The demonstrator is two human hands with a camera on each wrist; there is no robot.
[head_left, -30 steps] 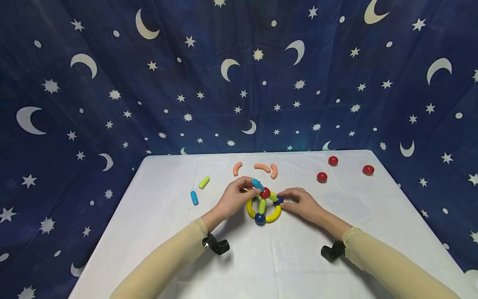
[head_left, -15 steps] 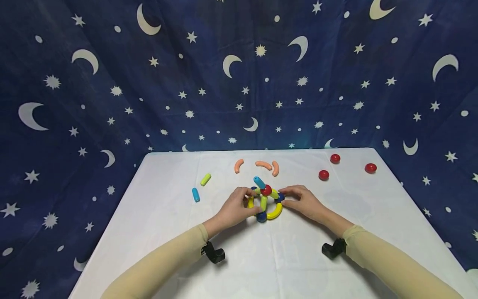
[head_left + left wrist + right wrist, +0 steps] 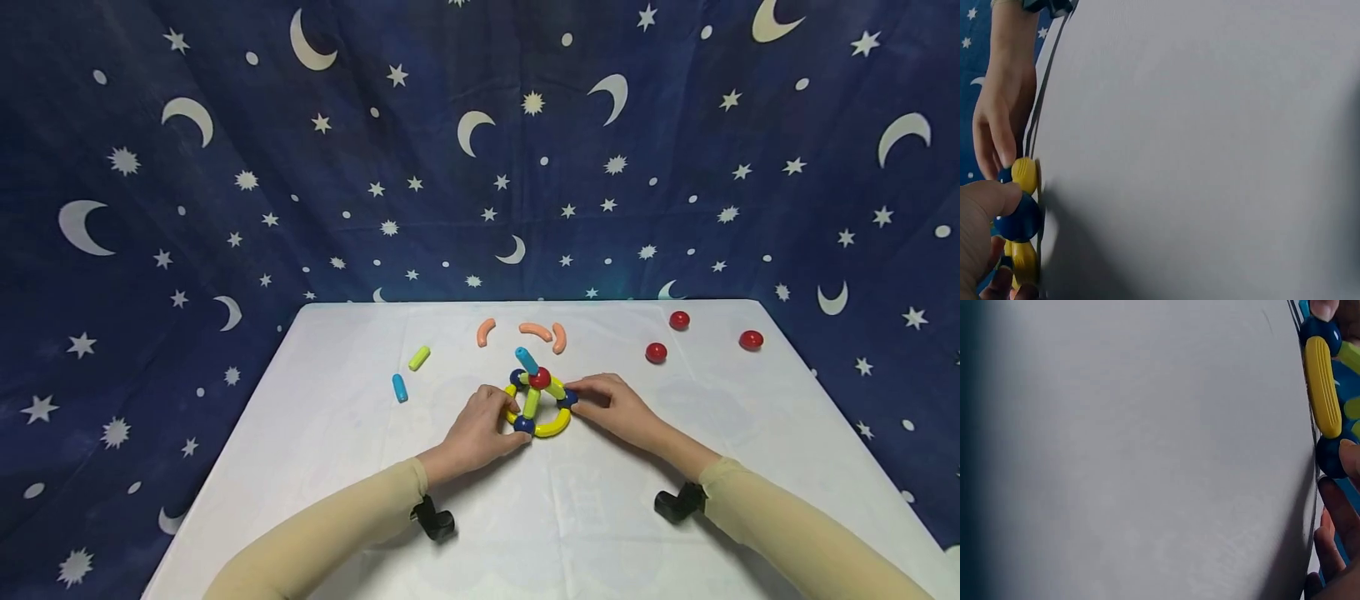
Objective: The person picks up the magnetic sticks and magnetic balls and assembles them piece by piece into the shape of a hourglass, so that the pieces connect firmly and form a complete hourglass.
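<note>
Between my hands stands a ball-and-stick toy structure [image 3: 553,427] on the white table. Yellow curved sticks and dark blue balls form its base ring. Lime sticks [image 3: 531,405] slant up from it to a red ball [image 3: 540,378], topped by a tilted light blue stick [image 3: 527,361]. My left hand [image 3: 480,429] holds the ring's near left side, thumb on the front blue ball [image 3: 1019,220] and fingers round the yellow stick [image 3: 1024,262]. At the right, my right hand [image 3: 615,410] pinches another blue ball [image 3: 1332,457] between thumb and fingers.
A loose lime stick [image 3: 419,358] and a blue stick [image 3: 400,387] lie to the left. Orange curved sticks [image 3: 535,331] lie behind the structure. Toward the back right are red balls [image 3: 656,352]. A dark star-patterned cloth [image 3: 480,167] hangs beyond the table's far edge.
My left hand has left the light blue stick on top and come down to the near left of the base ring. My right hand stays at the right blue ball.
</note>
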